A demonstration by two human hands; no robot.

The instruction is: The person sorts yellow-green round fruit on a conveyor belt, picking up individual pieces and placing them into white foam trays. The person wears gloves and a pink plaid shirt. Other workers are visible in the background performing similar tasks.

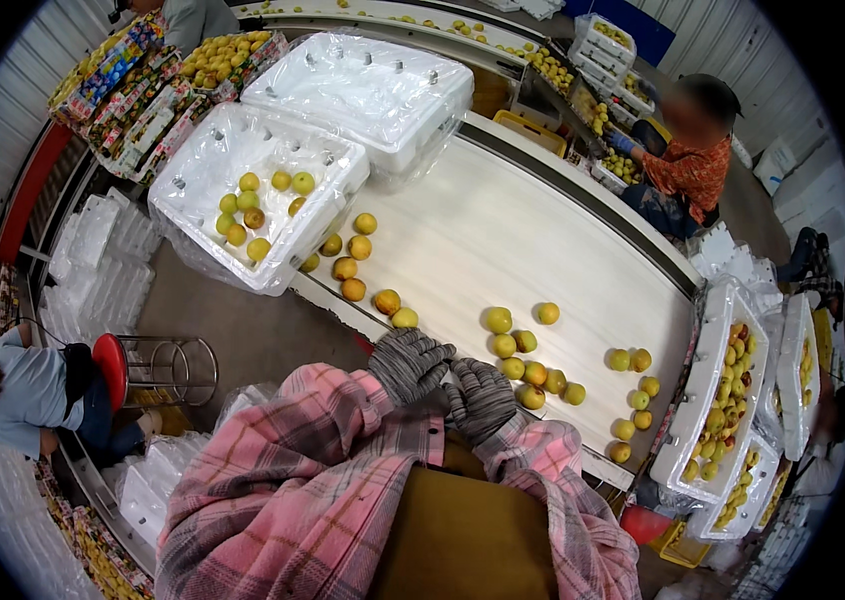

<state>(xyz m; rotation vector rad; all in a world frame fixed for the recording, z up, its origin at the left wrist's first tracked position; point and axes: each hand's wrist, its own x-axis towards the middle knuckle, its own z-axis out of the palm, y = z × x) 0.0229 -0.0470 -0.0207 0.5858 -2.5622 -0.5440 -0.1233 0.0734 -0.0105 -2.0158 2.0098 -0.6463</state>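
Both of my hands wear striped grey knit gloves and rest at the near edge of a pale sorting belt (512,217). My left hand (409,366) has its fingers stretched to the right, just below a yellow-green round fruit (404,318). Close beside it, my right hand (484,399) lies with fingers extended and slightly parted. No fruit shows in either hand; the palms are hidden. Right of my right hand is a loose group of fruit (533,372), some with brown patches. More fruit (345,268) lies in a line up the left, beside a plastic-lined white foam box (190,217) holding several.
Another lined foam box (355,90) stands behind the first. At right, a foam box (674,457) is heaped with fruit. Across the belt sits a person in an orange top (681,176); another person (29,394) is at left, near a red stool (109,371).
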